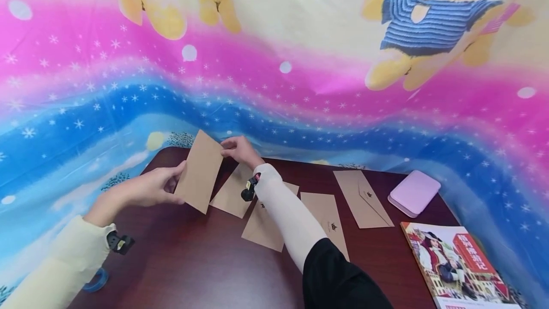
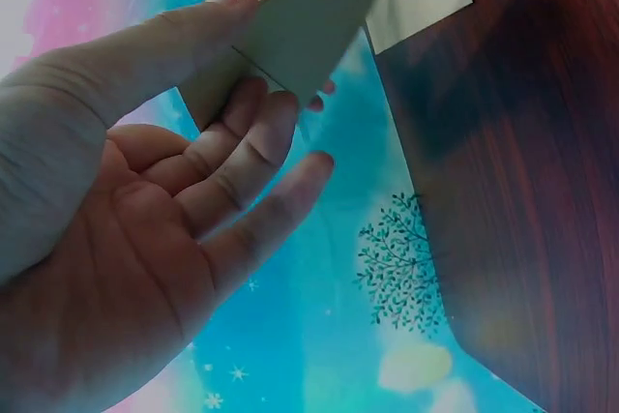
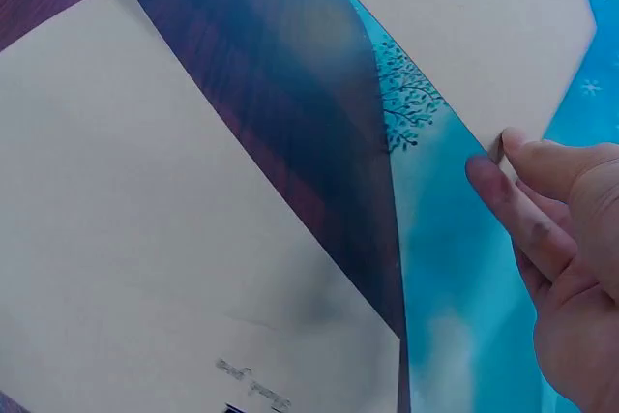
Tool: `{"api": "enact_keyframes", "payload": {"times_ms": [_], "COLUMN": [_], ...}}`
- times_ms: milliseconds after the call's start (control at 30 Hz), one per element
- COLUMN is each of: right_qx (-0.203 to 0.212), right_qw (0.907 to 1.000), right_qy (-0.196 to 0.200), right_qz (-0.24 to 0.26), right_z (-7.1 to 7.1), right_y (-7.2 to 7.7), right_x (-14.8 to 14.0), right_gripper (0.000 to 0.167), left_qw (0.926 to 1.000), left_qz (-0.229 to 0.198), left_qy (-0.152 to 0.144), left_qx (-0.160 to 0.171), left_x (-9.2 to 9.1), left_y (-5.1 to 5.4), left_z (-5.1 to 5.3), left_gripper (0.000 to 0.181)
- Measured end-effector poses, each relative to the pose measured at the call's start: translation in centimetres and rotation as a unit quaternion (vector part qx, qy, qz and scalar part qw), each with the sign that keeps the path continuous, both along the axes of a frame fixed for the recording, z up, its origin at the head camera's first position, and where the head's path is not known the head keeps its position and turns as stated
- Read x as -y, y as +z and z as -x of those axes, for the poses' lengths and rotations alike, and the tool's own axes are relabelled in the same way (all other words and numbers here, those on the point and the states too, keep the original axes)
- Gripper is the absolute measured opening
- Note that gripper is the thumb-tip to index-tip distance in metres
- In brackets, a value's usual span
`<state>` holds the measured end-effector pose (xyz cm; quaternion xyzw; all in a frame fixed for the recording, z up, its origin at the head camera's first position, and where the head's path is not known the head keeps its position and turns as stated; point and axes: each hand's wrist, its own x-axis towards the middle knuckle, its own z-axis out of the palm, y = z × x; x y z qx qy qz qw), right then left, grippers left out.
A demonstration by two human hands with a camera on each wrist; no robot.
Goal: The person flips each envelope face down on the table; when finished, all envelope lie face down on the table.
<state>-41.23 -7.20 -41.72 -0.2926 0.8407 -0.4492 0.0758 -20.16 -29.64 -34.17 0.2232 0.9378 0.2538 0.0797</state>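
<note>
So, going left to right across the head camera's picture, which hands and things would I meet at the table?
Blue ring, left hand, raised brown envelope, right hand, rightmost flat envelope, pink case, book.

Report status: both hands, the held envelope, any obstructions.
Left hand and right hand pinch opposite edges of one envelope. Envelope tilted, raised off the table. In head view, right sleeve hides parts of other envelopes.

Seemingly a room at home, dark wood-grain table (image 1: 184, 261), teddy-bear-printed cloth (image 1: 300, 104) hung behind, colourful book (image 1: 461, 268)
</note>
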Motion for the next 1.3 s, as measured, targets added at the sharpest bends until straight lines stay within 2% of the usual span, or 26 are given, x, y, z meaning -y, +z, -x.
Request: {"api": "enact_keyframes", "payload": {"times_ms": [200, 300, 367, 433, 600, 800, 1033, 1133, 1300], "right_qx": [0.0, -0.009, -0.016, -0.02, -0.033, -0.032, -0.012, -0.011, -0.024], "right_qw": [1.0, 0.9999, 0.9996, 0.9991, 0.9958, 0.9886, 0.9876, 0.9832, 0.9674], "right_qy": [-0.008, -0.01, -0.009, -0.005, 0.02, 0.058, 0.048, 0.058, 0.098], "right_qz": [0.003, -0.01, -0.024, -0.036, -0.083, -0.135, -0.149, -0.173, -0.232], "right_z": [0.0, 0.2, 0.3, 0.3, 0.1, 0.2, 0.4, 0.1, -0.7], "right_y": [0.4, 0.4, 0.4, 0.4, 0.0, -1.4, -2.4, -2.8, -3.5], "right_x": [-0.4, -0.4, -0.3, -0.2, 0.2, 0.4, 0.2, 0.6, 1.9], "right_gripper": [0.027, 0.026, 0.026, 0.025, 0.028, 0.036, 0.04, 0.042, 0.045], "left_qw": [0.999, 0.9966, 0.9948, 0.9936, 0.9913, 0.9866, 0.9851, 0.9826, 0.9751], "left_qz": [0.014, 0.018, 0.022, 0.028, 0.052, 0.077, 0.1, 0.113, 0.135], "left_qy": [0.018, 0.035, 0.044, 0.049, 0.061, 0.069, 0.068, 0.076, 0.087], "left_qx": [0.038, 0.072, 0.089, 0.098, 0.105, 0.126, 0.122, 0.126, 0.153], "left_x": [1.0, 1.4, 1.6, 1.9, 2.4, 2.8, 2.6, 2.5, 2.4], "left_y": [-0.4, -0.8, -1.2, -1.6, -2.4, -3.8, -4.8, -5.0, -5.4], "left_z": [0.3, 0.6, 0.8, 1.0, 1.3, 2.2, 3.3, 3.2, 2.5], "left_gripper": [0.096, 0.054, 0.038, 0.05, 0.051, 0.052, 0.042, 0.036, 0.025]}}
